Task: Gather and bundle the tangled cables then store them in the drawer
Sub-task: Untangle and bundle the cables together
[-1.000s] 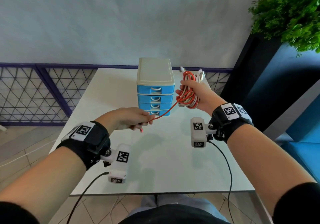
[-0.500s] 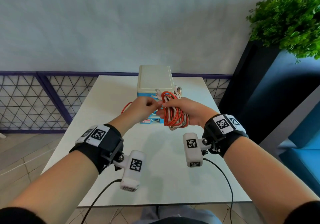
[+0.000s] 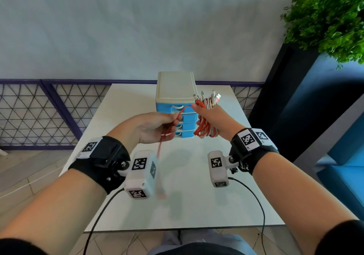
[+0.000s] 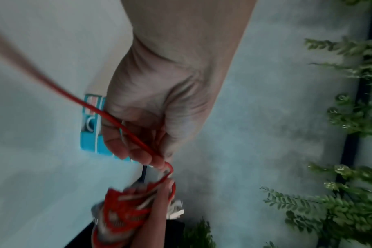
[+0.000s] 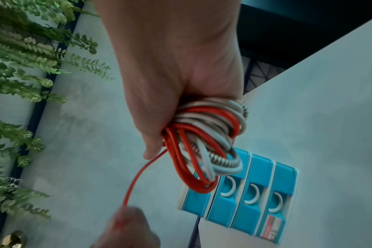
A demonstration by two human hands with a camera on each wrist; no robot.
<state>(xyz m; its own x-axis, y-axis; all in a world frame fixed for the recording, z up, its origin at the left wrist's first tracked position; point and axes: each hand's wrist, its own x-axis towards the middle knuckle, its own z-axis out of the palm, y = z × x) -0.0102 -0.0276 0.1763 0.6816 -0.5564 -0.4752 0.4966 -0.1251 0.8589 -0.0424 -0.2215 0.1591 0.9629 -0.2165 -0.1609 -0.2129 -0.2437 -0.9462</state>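
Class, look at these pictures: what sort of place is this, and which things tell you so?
Probably an indoor lounge or office corner: a white table holding a small drawer unit, a plant on a dark stand, a tiled floor.

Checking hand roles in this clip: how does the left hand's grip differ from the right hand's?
The left hand pinches one loose red strand; the right hand wraps its fist round the whole cable bundle. The left hand sits lower and nearer the person; the right hand is raised beside the drawer unit. Both hold the same red cable above the table.
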